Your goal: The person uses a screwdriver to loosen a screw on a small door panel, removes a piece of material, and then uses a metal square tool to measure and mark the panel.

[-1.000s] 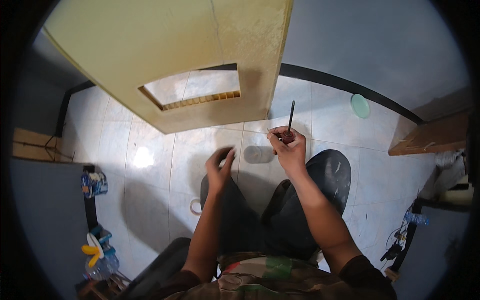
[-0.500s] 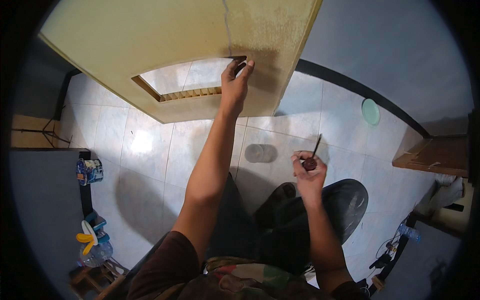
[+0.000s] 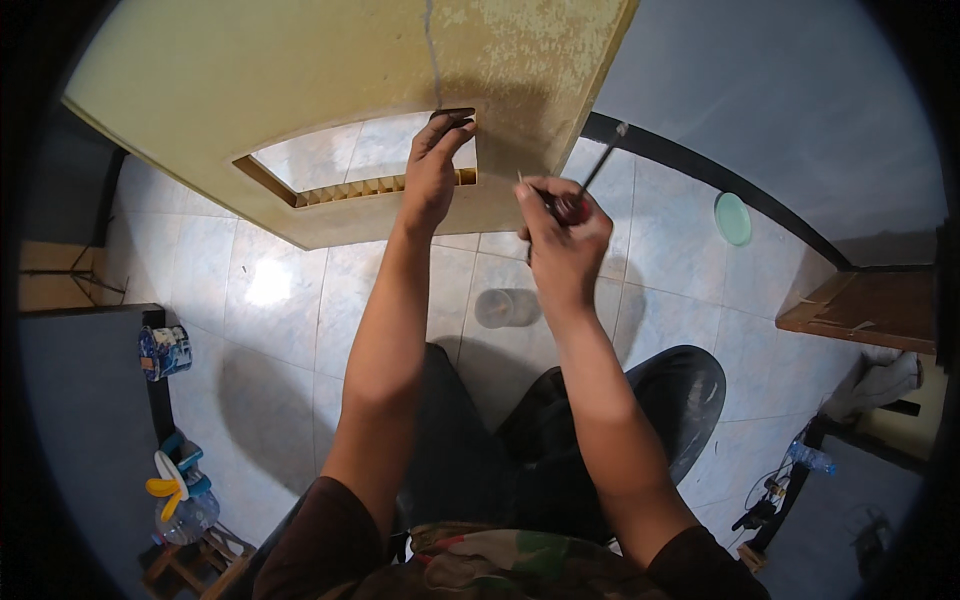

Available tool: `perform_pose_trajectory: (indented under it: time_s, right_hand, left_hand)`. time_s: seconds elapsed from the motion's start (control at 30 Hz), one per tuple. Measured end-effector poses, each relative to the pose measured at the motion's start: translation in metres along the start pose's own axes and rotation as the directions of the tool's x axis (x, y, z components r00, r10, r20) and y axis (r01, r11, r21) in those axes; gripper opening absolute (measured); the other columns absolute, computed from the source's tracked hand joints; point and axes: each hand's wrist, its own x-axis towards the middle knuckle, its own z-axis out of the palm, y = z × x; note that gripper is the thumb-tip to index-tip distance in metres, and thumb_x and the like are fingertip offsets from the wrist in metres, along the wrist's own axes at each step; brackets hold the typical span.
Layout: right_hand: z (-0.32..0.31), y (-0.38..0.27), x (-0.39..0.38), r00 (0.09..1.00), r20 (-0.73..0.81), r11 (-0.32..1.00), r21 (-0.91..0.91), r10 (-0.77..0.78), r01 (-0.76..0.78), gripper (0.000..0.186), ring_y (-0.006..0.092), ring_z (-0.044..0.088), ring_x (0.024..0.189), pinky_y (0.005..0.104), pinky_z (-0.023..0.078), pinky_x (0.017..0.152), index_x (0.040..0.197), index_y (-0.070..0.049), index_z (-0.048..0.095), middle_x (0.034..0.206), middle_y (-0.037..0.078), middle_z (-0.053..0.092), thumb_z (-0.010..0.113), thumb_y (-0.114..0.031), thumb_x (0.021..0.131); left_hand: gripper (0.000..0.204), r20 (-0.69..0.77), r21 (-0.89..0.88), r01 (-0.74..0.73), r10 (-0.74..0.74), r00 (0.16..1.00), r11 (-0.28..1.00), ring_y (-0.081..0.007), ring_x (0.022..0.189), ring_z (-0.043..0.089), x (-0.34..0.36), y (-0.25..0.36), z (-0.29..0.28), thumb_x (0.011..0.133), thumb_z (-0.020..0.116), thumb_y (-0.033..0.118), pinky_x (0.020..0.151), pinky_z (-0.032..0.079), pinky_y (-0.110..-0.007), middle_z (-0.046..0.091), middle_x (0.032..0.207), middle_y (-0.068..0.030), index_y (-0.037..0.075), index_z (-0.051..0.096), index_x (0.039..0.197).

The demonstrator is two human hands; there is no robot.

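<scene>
the left hand (image 3: 432,175) is curling at the corner of the yellow panel's (image 3: 330,85) cutout (image 3: 350,191), its hold unclear. the right hand (image 3: 565,250) is gripping a screwdriver (image 3: 571,208) just beside, ideally keeping its tip clear of the left fingers.

Yellow panel (image 3: 340,75) cut off at the top, screwdriver handle (image 3: 571,209) partly hidden in right hand (image 3: 568,245)

- Head-worn wide fisheye camera, looking down from above the wearer's lap (image 3: 465,480); straight edges bow toward a dark, rounded border.
- Left hand (image 3: 432,170) and right hand (image 3: 568,245) appear near, above centre.
- Tiled floor (image 3: 185,265) farther below; yellow door panel (image 3: 320,85) upper left.
</scene>
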Motion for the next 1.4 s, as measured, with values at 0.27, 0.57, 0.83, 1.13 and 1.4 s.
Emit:
perform_pose_trajectory:
  time_s: [0.27,0.57,0.83,1.13,1.4]
  right_hand:
    - [0.052,0.024,0.049,0.996,-0.001,0.987,0.129,-0.094,0.093,0.007,0.0037,0.057,0.065,0.0208,0.042,0.059,0.094,0.004,0.069,0.077,0.0,0.066,0.07,-0.002,0.096]
    - [0.065,0.04,0.055,0.985,-0.039,0.983,0.068,-0.166,0.169,0.006,0.0048,0.064,0.081,0.0198,0.05,0.075,0.097,0.006,0.069,0.09,0.003,0.072,0.069,0.0,0.097]
    - [0.068,0.044,0.056,0.975,-0.049,0.969,0.118,-0.215,0.219,0.006,0.0049,0.065,0.082,0.0197,0.05,0.076,0.097,0.006,0.069,0.092,0.004,0.073,0.069,0.0,0.097]
    - [0.062,0.038,0.057,0.972,-0.033,0.972,0.032,-0.232,0.233,0.007,0.0058,0.066,0.08,0.0202,0.05,0.075,0.098,0.005,0.071,0.089,0.003,0.073,0.071,-0.002,0.097]
    - [0.063,0.034,0.057,0.965,-0.015,0.964,0.04,-0.261,0.261,0.011,0.005,0.063,0.078,0.0206,0.051,0.067,0.1,0.004,0.073,0.091,0.003,0.073,0.073,-0.006,0.096]
  left_hand:
    - [0.024,0.173,-0.06,0.091,-0.08,0.982,0.994,-0.0113,0.093,0.061,0.004,0.008,-0.014,0.093,0.072,0.009,0.087,0.047,-0.027,0.068,0.099,-0.0016,-0.001,0.07,0.114]
    - [0.027,-0.113,0.011,0.285,-0.282,0.953,0.958,-0.0085,0.07,0.058,-0.004,0.046,0.008,0.089,0.079,0.016,0.06,0.043,-0.024,0.071,0.087,-0.0017,0.0,0.073,0.11]
    - [0.03,-0.135,-0.187,0.374,-0.401,0.906,0.908,-0.0088,0.071,0.059,-0.003,0.045,0.013,0.086,0.08,0.013,0.058,0.043,-0.022,0.072,0.093,-0.0037,-0.001,0.072,0.111]
    - [0.025,-0.154,-0.307,0.358,-0.417,0.896,0.882,-0.0075,0.073,0.057,-0.003,0.037,0.024,0.087,0.077,0.009,0.061,0.045,-0.021,0.07,0.095,-0.0012,0.0,0.071,0.109]
    - [0.019,-0.042,-0.441,0.371,-0.432,0.901,0.817,-0.0078,0.07,0.056,-0.003,0.031,0.02,0.095,0.07,0.012,0.064,0.046,-0.024,0.064,0.082,0.0013,0.0,0.072,0.11]
